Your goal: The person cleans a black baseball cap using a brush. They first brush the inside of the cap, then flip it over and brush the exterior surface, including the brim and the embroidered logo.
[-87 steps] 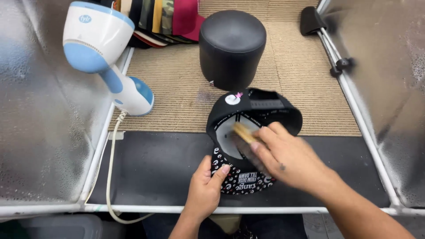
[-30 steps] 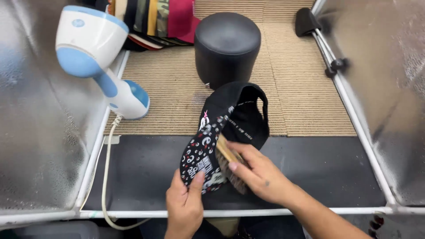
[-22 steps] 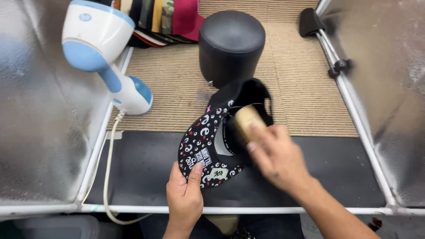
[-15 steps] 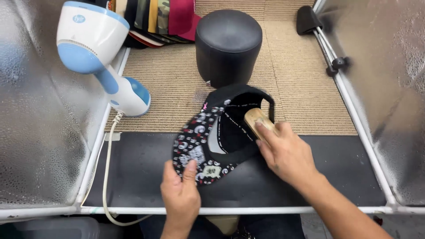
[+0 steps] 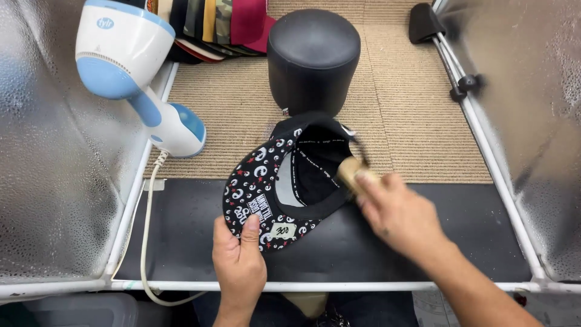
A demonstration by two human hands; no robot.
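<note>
White-and-blue handheld steamer (image 5: 130,72) at far left, cord trailing down. Left hand (image 5: 239,263) pinching the patterned brim of black cap (image 5: 290,181), upturned over the black mat (image 5: 181,242); small pale sticker on brim. Right hand (image 5: 399,212), blurred, closed around wooden brush (image 5: 351,172) inside the crown. Black round stool (image 5: 313,57) behind, on beige carpet (image 5: 411,121). Foil-lined walls (image 5: 532,91) at both sides.

Cap-cleaning workshop: foil walls (image 5: 42,181), steamer (image 5: 136,79), stacked caps (image 5: 218,24).
</note>
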